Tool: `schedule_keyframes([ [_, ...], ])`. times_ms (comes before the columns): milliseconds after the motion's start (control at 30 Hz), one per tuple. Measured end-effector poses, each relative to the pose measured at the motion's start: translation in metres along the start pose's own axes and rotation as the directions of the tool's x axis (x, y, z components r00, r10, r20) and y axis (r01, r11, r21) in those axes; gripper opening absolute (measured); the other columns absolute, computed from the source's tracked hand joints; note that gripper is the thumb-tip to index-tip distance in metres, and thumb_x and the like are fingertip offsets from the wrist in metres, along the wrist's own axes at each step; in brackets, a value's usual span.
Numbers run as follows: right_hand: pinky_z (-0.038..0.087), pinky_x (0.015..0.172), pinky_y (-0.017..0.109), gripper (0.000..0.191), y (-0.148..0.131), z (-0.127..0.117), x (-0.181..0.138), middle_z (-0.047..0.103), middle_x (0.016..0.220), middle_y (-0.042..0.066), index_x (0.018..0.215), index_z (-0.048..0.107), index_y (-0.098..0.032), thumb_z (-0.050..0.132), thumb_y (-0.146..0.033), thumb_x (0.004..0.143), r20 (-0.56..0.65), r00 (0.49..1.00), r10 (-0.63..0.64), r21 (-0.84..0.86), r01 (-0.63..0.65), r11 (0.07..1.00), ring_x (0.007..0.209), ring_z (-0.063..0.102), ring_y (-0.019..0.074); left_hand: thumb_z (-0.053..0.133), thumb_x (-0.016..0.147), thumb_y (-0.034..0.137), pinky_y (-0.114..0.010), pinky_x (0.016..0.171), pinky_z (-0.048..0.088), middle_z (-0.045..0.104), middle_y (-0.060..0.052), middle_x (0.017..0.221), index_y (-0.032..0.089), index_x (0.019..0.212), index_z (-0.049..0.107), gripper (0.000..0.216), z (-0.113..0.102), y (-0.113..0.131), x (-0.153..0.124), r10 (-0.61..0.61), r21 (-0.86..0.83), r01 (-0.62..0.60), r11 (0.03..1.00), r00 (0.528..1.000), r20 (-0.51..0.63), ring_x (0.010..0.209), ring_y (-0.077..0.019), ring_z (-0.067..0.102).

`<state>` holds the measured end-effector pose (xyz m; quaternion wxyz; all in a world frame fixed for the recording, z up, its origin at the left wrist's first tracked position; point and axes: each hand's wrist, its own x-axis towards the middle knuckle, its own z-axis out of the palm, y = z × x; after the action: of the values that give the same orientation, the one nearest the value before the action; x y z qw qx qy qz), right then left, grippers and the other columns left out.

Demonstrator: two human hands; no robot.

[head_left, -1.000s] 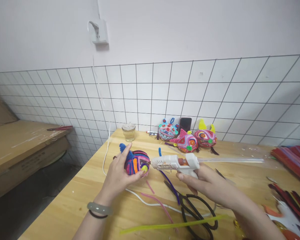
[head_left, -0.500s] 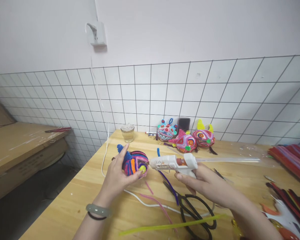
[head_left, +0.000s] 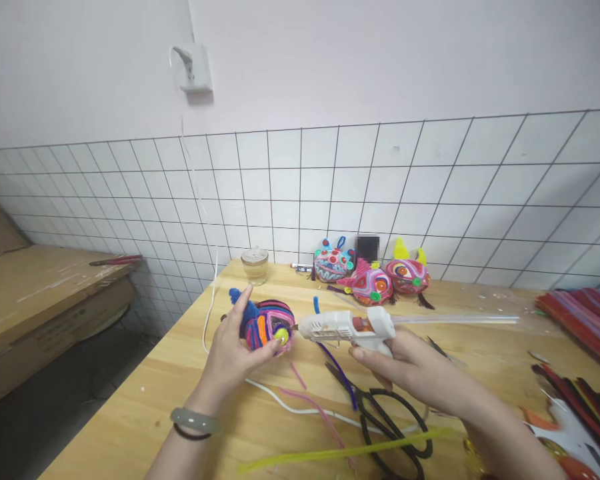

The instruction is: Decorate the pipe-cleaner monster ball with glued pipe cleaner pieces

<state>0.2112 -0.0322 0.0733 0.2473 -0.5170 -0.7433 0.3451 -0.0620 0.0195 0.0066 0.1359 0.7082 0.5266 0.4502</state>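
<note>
My left hand (head_left: 233, 357) is wrapped round a small ball-shaped figure (head_left: 267, 323) made of coloured pipe cleaners, with a blue tuft on top and a yellow-green bead on its right side. My right hand (head_left: 405, 367) grips a white hot glue gun (head_left: 347, 327), whose nozzle points left and touches the figure beside the bead. A clear glue stick (head_left: 455, 320) sticks out of the gun's back toward the right. Both hands hover just above the wooden table (head_left: 145, 413).
Black scissors (head_left: 390, 420), loose pink, purple and yellow-green pipe cleaners and a white cord (head_left: 280, 400) lie near my hands. Three finished figures (head_left: 373, 280) and a glass jar (head_left: 255, 265) stand by the tiled wall. Bundles of pipe cleaners (head_left: 585, 320) lie at the right. The table's left edge drops off to the floor.
The figure and the glue gun have shifted very slightly left; the nozzle stays at the bead. Otherwise nothing has visibly changed.
</note>
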Motion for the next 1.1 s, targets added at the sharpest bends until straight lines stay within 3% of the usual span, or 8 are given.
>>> schedule_keyframes([
  [333, 0.035, 0.051, 0.021, 0.030, -0.0009, -0.0006, -0.0006, 0.040, 0.059, -0.004, 0.064, 0.042, -0.021, 0.046, -0.040, 0.088, -0.002, 1.000, 0.016, -0.004, -0.016, 1.000, 0.056, 0.040, 0.0120, 0.071, 0.065, 0.041, -0.040, 0.088, 0.049, 0.048, -0.011, 0.134, 0.026, 0.142, 0.026, 0.090, 0.0007, 0.0025, 0.0019, -0.022, -0.063, 0.020, 0.998, 0.999, -0.030, 0.105, -0.0252, 0.057],
  [1100, 0.036, 0.051, 0.021, 0.028, 0.0007, -0.0016, -0.0012, 0.041, 0.059, -0.005, 0.072, 0.051, -0.021, 0.046, -0.044, 0.088, -0.013, 1.000, -0.014, 0.022, 0.014, 1.000, 0.056, 0.040, 0.0126, 0.072, 0.064, 0.037, -0.039, 0.083, 0.051, 0.053, -0.012, 0.126, 0.023, 0.143, 0.025, 0.092, 0.0007, 0.0049, 0.0021, -0.080, -0.133, 0.077, 0.988, 0.997, -0.017, 0.098, -0.0243, 0.061],
])
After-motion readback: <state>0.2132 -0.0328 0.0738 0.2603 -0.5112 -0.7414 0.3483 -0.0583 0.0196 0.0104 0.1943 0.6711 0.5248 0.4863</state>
